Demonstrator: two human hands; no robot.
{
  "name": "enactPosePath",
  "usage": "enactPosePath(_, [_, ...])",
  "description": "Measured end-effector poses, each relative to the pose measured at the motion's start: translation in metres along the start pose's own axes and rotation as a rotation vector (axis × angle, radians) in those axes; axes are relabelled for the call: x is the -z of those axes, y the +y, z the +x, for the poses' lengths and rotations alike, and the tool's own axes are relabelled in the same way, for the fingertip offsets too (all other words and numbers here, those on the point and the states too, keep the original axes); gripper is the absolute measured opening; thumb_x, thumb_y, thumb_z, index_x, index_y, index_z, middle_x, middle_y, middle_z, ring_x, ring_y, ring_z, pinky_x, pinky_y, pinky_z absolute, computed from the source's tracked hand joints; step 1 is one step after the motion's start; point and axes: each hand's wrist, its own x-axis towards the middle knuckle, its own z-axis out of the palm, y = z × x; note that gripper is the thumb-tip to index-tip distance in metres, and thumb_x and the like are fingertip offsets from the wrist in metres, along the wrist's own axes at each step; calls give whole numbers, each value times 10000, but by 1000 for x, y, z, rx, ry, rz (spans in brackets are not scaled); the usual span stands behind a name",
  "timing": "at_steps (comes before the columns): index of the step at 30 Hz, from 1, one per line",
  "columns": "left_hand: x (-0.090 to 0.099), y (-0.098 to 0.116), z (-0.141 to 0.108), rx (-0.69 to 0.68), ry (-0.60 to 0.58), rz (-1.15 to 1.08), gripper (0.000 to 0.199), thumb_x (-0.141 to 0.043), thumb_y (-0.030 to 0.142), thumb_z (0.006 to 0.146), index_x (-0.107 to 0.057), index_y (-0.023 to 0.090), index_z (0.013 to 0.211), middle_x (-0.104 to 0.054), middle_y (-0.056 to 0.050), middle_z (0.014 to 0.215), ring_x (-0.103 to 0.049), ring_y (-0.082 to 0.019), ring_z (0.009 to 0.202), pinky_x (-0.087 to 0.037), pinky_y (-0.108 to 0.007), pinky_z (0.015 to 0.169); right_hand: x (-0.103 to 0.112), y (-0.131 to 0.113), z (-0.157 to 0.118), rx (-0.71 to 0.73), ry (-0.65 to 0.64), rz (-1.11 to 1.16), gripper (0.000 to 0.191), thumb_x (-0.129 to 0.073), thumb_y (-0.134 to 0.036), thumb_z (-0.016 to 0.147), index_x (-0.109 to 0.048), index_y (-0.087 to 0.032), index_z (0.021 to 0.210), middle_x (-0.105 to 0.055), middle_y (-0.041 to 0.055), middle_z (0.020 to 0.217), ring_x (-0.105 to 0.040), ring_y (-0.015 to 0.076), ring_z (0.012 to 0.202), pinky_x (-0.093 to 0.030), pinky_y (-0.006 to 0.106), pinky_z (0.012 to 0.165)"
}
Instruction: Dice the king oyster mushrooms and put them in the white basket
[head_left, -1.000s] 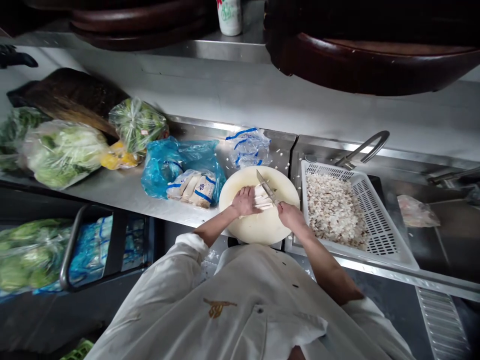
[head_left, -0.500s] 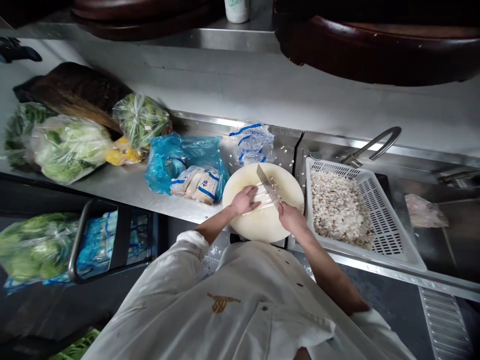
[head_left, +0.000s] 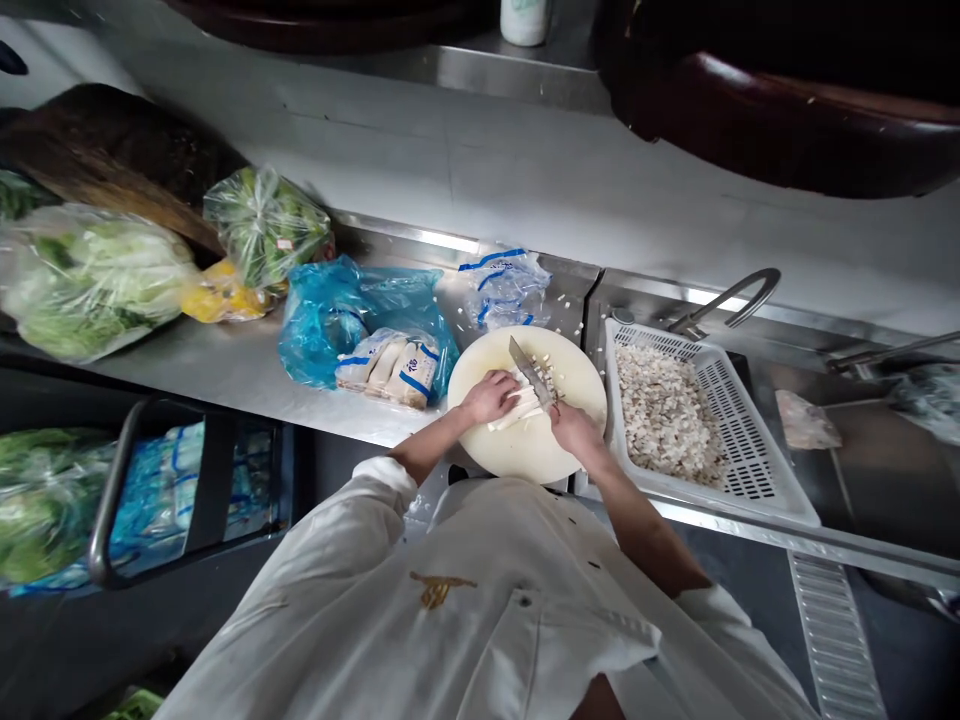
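On a round, cream-coloured cutting board (head_left: 517, 455) lie long white stalks (head_left: 525, 403), pale like mushroom stems. My left hand (head_left: 491, 396) presses on their left part with its fingers curled together. The handle of a knife (head_left: 531, 372) is in the closed fist of my right hand (head_left: 576, 432); its blade points up and left across the stalks' right ends. Small cut pieces (head_left: 546, 372) lie just beyond the blade. Right of the board, a white perforated basket (head_left: 757, 430) holds many chopped white and brownish pieces (head_left: 664, 415).
Left of the board are a blue plastic bag (head_left: 319, 320) and packed white stalks (head_left: 390, 368). Clear wrappers (head_left: 506, 290) lie behind it. Bagged greens (head_left: 97, 285) stand further left. A faucet (head_left: 731, 300) rises behind the basket; a shelf edge (head_left: 517, 80) overhangs the wall.
The view has shifted a little. The knife blade has tilted and more cut pieces show beside it. Both hands keep nearly the same places, the left on the stalks and the right on the knife.
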Motion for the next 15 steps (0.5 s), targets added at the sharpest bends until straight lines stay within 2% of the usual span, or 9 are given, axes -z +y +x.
enactPosePath(3, [1, -2, -3, 8, -4, -15, 366, -486, 434, 1058, -671, 217, 1286, -605, -128, 1318, -522, -270, 1292, -454, -446, 1165, -2, -2, -3, 27, 74, -7, 491, -266, -432, 1145, -672, -200, 1294, -771, 150, 1197, -721, 270, 1130, -471, 318, 929])
enactPosePath(9, [5, -4, -6, -4, -2, -16, 340, -474, 394, 1056, -679, 220, 1264, -605, -124, 1310, -525, -268, 1281, -450, -447, 1168, -4, -13, -5, -27, -21, -26, 470, -290, -397, 1143, -660, -181, 1336, -759, 155, 1252, -709, 261, 1167, -467, 313, 948])
enactPosePath(13, [6, -6, -10, -34, 3, -22, 340, -457, 394, 1066, -679, 212, 1249, -615, -124, 1264, -537, -266, 1255, -464, -433, 1150, -4, -14, -7, 26, 54, -26, 490, -276, -427, 1142, -679, -190, 1289, -767, 158, 1212, -715, 273, 1146, -464, 324, 954])
enactPosePath(15, [5, -7, -12, -26, 24, -21, 343, -430, 367, 1073, -684, 203, 1235, -617, -128, 1262, -532, -265, 1264, -457, -440, 1160, -7, -17, -8, 30, 41, -16, 471, -286, -411, 1141, -657, -188, 1328, -768, 153, 1206, -721, 274, 1133, -471, 323, 933])
